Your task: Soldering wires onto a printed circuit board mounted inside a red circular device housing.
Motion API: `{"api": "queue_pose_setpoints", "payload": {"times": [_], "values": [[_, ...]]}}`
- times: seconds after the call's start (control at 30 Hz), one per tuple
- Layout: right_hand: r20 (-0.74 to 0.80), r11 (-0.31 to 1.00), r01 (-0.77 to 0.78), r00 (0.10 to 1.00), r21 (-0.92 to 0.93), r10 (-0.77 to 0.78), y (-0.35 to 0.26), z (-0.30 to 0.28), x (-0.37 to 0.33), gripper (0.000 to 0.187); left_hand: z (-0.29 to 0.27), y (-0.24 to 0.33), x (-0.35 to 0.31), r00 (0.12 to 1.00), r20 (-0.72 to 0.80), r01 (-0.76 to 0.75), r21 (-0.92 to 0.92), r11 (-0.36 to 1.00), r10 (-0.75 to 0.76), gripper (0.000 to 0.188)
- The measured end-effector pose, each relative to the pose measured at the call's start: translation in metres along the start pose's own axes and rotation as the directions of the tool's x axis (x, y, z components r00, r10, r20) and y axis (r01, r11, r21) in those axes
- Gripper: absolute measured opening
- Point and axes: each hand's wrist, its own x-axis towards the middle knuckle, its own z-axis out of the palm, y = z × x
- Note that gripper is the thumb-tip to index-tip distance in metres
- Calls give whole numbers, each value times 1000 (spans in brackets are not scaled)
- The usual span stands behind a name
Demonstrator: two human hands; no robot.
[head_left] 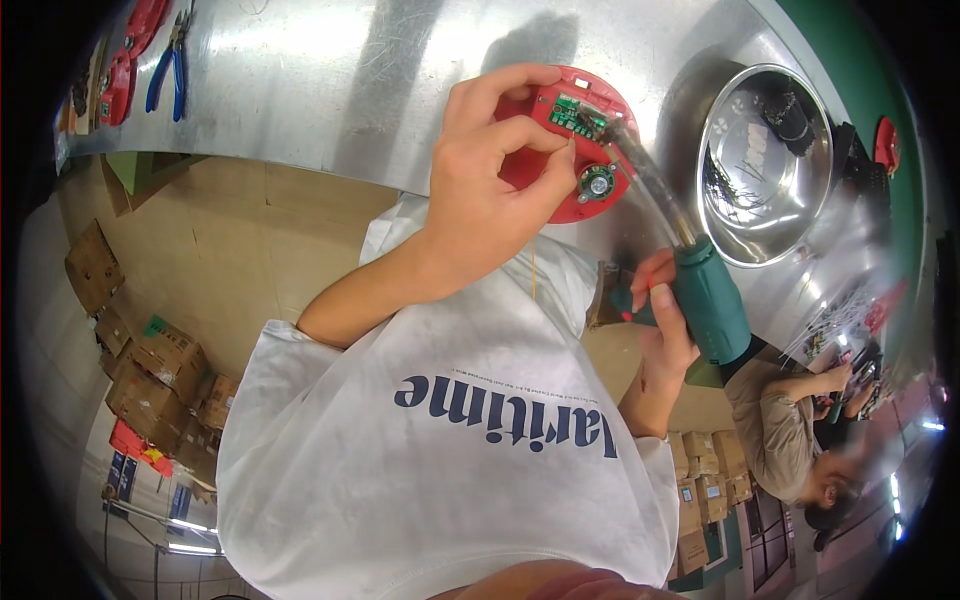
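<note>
A round red plastic housing [575, 208] rests on the metal table in front of me, with a small green circuit board [574, 117] in its upper part and a round speaker-like part [597, 183] below. My left hand [480, 190] lies over the housing's left side; its thumb and index finger pinch together beside the board, on something too small to make out. In my right hand [662, 312] is a green pistol-shaped soldering gun [712, 305], held by its handle. Its long metal barrel [655, 190] slants up to the board's right end, where the tip is blurred.
Right of the housing stands a shiny steel bowl [706, 190] with black wires and parts. Blue-handled pliers [168, 70] and red housings [118, 88] lie at the far left. A co-worker [775, 430] works at the right, near loose wires [835, 315]. Cardboard boxes [160, 390] are stacked on the floor.
</note>
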Motion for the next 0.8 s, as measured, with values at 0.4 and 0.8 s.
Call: {"api": "queue_pose_setpoints", "payload": {"times": [0.4, 0.8], "values": [[81, 993, 74, 994, -91, -67, 13, -19, -2, 27, -3, 4, 5, 996, 37, 81, 19, 997, -81, 5], [96, 966, 164, 984, -198, -147, 17, -20, 0, 19, -5, 3, 8, 993, 59, 101, 24, 995, -102, 4]]}}
